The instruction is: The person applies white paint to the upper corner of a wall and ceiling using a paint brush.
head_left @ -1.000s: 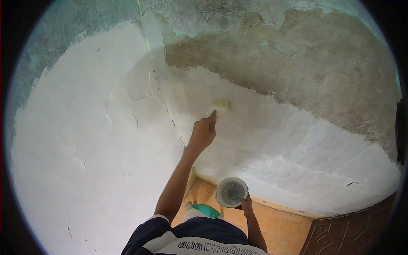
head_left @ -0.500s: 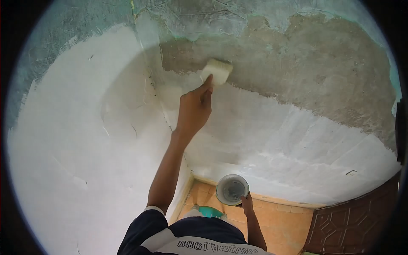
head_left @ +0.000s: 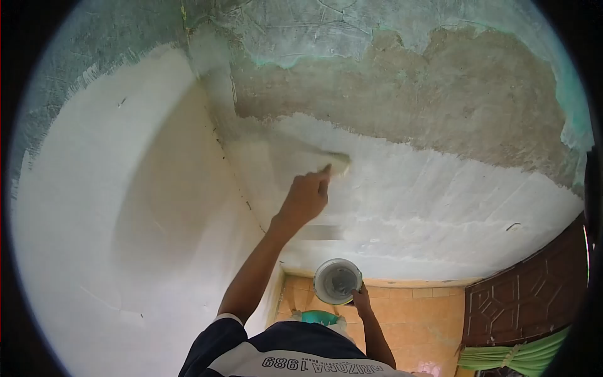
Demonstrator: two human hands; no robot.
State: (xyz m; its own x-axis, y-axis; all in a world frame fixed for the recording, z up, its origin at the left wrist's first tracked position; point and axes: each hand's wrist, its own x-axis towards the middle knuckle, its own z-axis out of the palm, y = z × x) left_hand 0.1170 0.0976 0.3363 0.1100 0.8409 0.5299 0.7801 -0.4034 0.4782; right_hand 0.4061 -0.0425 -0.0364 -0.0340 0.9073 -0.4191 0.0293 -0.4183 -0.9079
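Observation:
My left hand (head_left: 308, 196) grips a pale, wide brush (head_left: 340, 164), blurred by motion, against the white-coated part of the wall (head_left: 402, 195). Above the brush is a bare grey-brown patch (head_left: 402, 94) with a ragged lower edge. Low in the view, my right hand (head_left: 360, 300) holds the side of a round grey bucket (head_left: 319, 271). Its inside looks greyish, and the contents are hard to make out.
A wall corner (head_left: 232, 169) runs down beside my left arm, with a white-coated wall (head_left: 81, 220) to its left. Below are orange floor tiles (head_left: 402, 320), a teal object (head_left: 319, 317), a dark carved wooden panel (head_left: 515, 301) and a green curtain (head_left: 534, 353).
My left hand and the brush have moved down and slightly right, off the edge of the bare patch. The view has shifted, showing the green curtain. The bucket remains in my right hand.

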